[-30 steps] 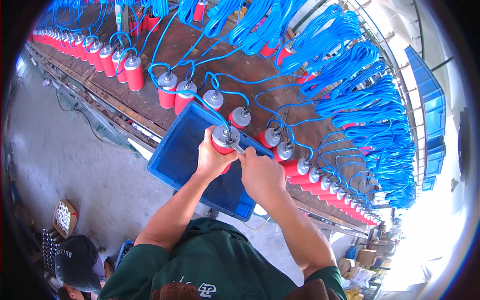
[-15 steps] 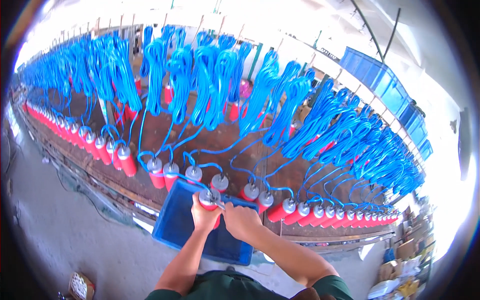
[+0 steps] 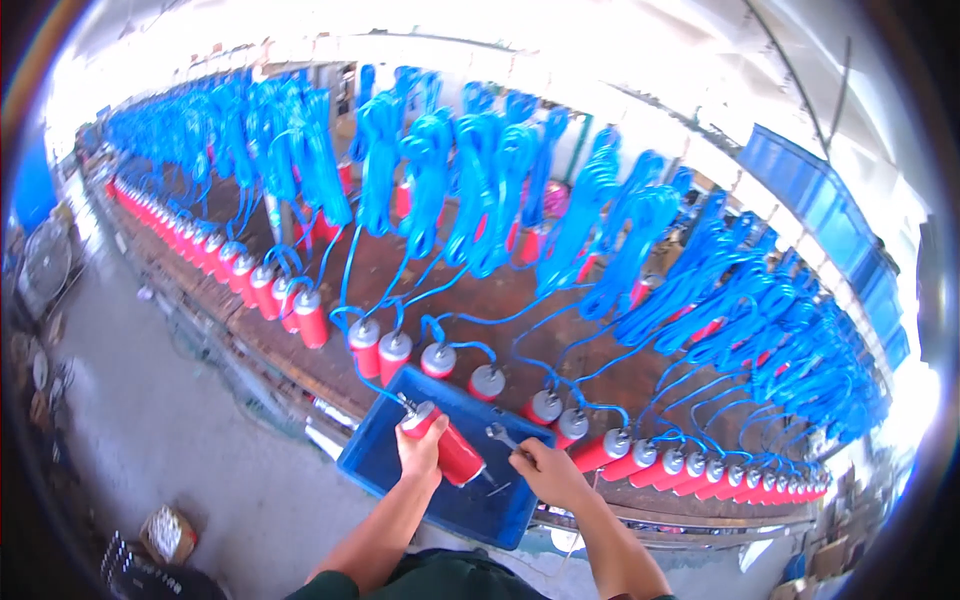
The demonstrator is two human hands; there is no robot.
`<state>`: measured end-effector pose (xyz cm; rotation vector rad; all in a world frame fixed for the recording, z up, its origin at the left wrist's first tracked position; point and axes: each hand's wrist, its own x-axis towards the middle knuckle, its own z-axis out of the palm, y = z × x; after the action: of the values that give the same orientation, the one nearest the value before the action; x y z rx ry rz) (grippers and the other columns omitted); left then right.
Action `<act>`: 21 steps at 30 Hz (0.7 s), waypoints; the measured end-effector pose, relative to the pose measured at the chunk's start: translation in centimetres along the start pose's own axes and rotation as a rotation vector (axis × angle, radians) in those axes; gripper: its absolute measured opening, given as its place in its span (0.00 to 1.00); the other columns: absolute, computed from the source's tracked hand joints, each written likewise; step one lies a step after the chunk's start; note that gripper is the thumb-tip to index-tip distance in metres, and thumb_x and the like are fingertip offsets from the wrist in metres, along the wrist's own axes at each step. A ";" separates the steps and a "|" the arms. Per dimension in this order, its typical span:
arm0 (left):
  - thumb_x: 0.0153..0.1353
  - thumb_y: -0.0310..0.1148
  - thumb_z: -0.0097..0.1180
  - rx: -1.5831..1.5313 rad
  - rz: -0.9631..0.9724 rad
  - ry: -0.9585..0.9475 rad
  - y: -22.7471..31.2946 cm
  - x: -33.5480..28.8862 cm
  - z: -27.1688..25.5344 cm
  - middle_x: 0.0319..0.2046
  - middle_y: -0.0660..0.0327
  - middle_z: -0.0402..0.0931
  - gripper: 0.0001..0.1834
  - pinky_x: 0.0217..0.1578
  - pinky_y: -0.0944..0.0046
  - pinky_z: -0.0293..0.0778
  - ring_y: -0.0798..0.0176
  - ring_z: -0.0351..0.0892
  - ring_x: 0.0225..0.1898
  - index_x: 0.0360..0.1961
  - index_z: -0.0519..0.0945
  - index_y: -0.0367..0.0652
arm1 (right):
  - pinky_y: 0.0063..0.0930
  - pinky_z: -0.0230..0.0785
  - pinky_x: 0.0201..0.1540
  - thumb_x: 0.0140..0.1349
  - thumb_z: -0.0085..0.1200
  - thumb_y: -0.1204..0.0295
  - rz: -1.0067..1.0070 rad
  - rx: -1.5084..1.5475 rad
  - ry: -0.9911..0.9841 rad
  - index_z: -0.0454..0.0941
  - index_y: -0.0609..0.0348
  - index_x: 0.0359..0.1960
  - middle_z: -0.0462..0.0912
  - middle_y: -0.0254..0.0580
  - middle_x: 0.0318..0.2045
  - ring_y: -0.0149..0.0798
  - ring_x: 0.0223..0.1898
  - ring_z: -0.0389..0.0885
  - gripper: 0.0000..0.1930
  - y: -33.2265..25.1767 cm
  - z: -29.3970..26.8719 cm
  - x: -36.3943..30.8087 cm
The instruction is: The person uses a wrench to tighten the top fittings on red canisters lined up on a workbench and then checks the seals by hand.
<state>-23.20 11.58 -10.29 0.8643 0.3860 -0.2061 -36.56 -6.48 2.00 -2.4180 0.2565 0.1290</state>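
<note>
Over blue tray point(image 3: 372, 462), left hand point(image 3: 420, 452) grips red cylinder point(image 3: 450, 449)

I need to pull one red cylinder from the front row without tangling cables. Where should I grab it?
Grip the red cylinder around its smooth red body, coming from the near bench edge. Its grey cap carries the blue cable toward the far side, and neighbours crowd both flanks, so only the near end is free.

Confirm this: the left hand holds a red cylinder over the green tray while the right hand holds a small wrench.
Not quite: the tray is blue, not green, as the head view shows. The rest stands: the left hand holds the red cylinder over it, and the right hand holds the small wrench.
</note>
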 end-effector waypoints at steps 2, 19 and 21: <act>0.58 0.28 0.79 -0.032 -0.052 0.066 0.7 -0.2 0.5 0.47 0.59 0.82 0.34 0.50 0.48 0.86 0.55 0.87 0.48 0.59 0.69 0.49 | 0.44 0.78 0.43 0.74 0.61 0.60 0.036 0.139 0.106 0.81 0.59 0.52 0.87 0.58 0.34 0.61 0.39 0.89 0.16 1.1 1.2 -1.0; 0.64 0.36 0.75 0.214 -0.321 0.379 -7.2 5.9 -4.6 0.63 0.49 0.75 0.46 0.62 0.43 0.80 0.46 0.81 0.60 0.72 0.55 0.39 | 0.24 0.58 0.27 0.76 0.59 0.68 0.296 0.431 0.218 0.79 0.62 0.44 0.73 0.27 0.23 0.22 0.24 0.67 0.08 9.2 4.8 -9.6; 0.66 0.41 0.74 0.236 -0.310 0.328 -8.3 6.5 -6.1 0.62 0.49 0.77 0.42 0.64 0.38 0.76 0.46 0.80 0.61 0.71 0.60 0.42 | 0.24 0.57 0.27 0.76 0.58 0.68 0.357 0.422 0.213 0.80 0.62 0.44 0.73 0.27 0.23 0.22 0.24 0.67 0.08 8.6 4.5 -9.9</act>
<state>-21.53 10.87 -22.36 1.0718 0.8163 -0.4040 -48.25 -8.47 -5.25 -1.9473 0.7365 -0.0238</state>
